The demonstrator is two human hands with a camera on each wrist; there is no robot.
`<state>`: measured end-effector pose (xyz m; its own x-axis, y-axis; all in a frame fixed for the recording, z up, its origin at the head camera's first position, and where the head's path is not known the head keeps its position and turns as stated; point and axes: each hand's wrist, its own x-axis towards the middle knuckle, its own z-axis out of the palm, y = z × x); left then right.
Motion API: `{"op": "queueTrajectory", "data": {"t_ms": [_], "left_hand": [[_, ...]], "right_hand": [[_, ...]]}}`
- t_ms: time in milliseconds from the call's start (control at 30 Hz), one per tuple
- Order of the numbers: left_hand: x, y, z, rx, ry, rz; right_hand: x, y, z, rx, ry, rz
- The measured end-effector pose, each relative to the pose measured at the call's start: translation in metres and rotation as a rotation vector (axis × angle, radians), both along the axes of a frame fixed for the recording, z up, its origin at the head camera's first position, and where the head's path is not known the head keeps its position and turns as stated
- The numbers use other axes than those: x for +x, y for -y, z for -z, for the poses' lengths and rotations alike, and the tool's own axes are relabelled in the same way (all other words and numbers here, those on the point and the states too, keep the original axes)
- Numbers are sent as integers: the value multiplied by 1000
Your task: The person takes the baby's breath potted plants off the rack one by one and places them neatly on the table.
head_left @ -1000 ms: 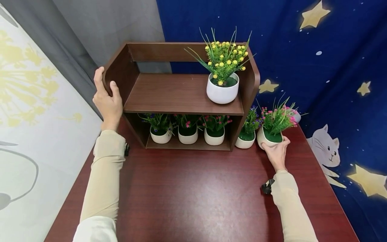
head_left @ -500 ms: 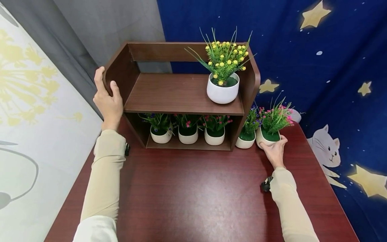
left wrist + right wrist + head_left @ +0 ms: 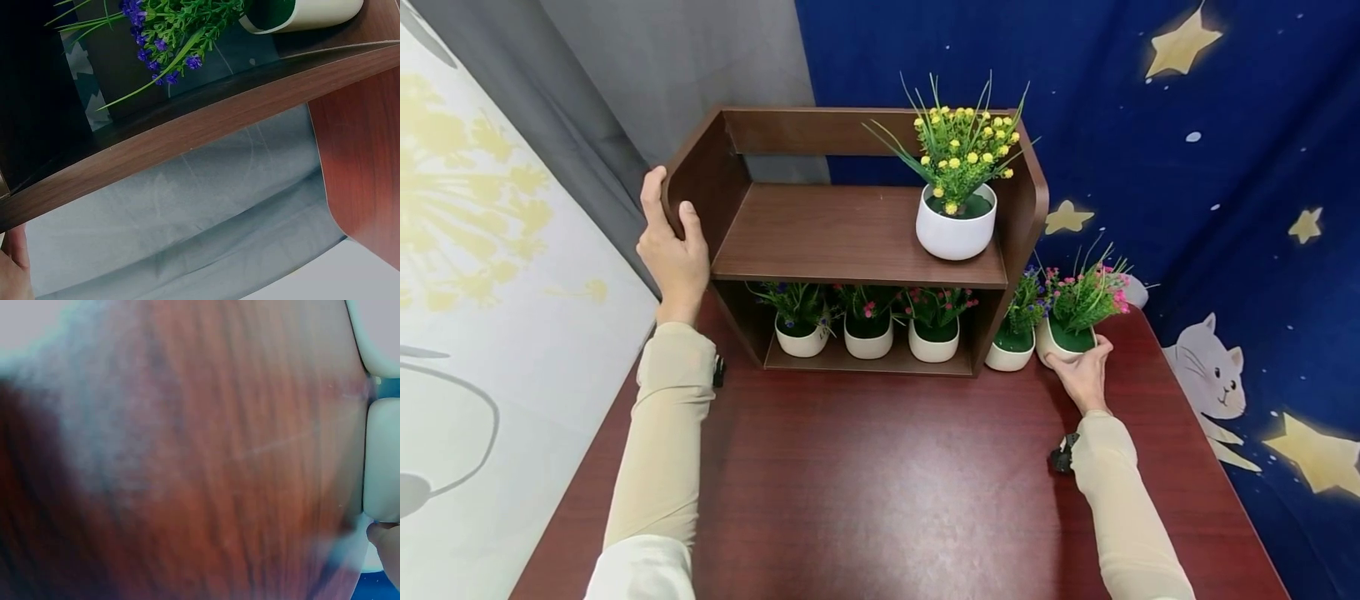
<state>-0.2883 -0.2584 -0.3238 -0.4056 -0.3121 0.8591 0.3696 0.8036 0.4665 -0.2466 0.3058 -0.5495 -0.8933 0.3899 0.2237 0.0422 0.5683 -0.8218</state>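
Observation:
My left hand holds the upper left side panel of the brown two-tier shelf, thumb on the inner side. Part of this hand also shows at the lower left of the left wrist view. On the table right of the shelf, my right hand grips a white flowerpot with pink flowers and grass, thumb at its front. Close to its left, by the shelf's side, stands a white pot of blue-purple flowers. In the right wrist view only my thumb shows, against white pots at the right edge.
A larger white pot of yellow flowers sits on the upper tier's right end. Three small pots line the lower tier: blue flowers, pink ones and pink ones. The red-brown table meets curtains behind.
My right hand and the pink-flowered pot have moved a little left, toward the blue-purple one, then stayed there. My left hand keeps its hold on the shelf. The head view shifts slightly.

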Motion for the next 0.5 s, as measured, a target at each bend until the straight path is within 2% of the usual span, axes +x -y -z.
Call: {"op": "queueTrajectory", "data": {"t_ms": [233,500], "left_hand": [[1,0,1,-10,19,10],[0,2,1,-13,13,8]], "right_hand": [[7,-1,0,-36,2,12],[20,3,-16,-97,-123,99]]}}
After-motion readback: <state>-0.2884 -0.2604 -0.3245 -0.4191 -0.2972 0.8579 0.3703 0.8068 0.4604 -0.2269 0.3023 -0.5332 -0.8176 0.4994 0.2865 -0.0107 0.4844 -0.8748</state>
